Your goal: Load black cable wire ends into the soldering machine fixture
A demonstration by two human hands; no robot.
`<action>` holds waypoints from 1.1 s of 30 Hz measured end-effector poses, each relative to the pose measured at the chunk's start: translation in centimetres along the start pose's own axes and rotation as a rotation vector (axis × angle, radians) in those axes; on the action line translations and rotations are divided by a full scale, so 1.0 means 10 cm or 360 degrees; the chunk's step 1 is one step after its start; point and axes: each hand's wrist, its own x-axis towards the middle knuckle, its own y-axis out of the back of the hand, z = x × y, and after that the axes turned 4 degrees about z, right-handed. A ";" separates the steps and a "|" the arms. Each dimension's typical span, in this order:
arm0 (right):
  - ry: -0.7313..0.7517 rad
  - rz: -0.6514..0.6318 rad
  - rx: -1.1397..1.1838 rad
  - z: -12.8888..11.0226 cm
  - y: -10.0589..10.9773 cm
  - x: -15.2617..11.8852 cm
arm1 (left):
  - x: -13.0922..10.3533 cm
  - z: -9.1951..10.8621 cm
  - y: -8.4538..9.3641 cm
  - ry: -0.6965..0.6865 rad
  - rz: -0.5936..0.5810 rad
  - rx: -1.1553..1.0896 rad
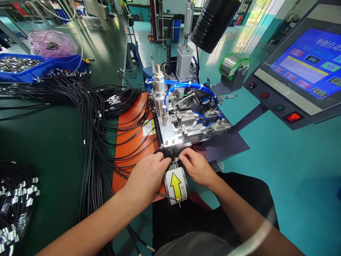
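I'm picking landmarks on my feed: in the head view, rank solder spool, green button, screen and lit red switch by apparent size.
1. Screen
2. Solder spool
3. Lit red switch
4. Green button

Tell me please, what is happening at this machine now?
A seated person has both hands, left hand and right hand, at the front edge of the machine, just above the yellow arrow label. Their fingertips seem to work on something small, too hidden to name. Black cables lie bundled on the green table, and several run over the orange panel into the machine's side.
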 end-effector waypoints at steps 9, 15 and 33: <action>-0.0040 -0.0027 -0.0056 0.02 -0.04 0.01 | 0.01 0.01 0.05 0.0095 -0.0006 0.0157; -0.0117 -0.0017 -0.0044 0.00 -0.05 0.02 | 0.02 0.01 0.06 0.0088 -0.0016 0.0078; -0.0199 0.0113 -0.0048 0.02 -0.16 -0.01 | -0.11 -0.05 0.10 0.0008 -0.0203 -0.0040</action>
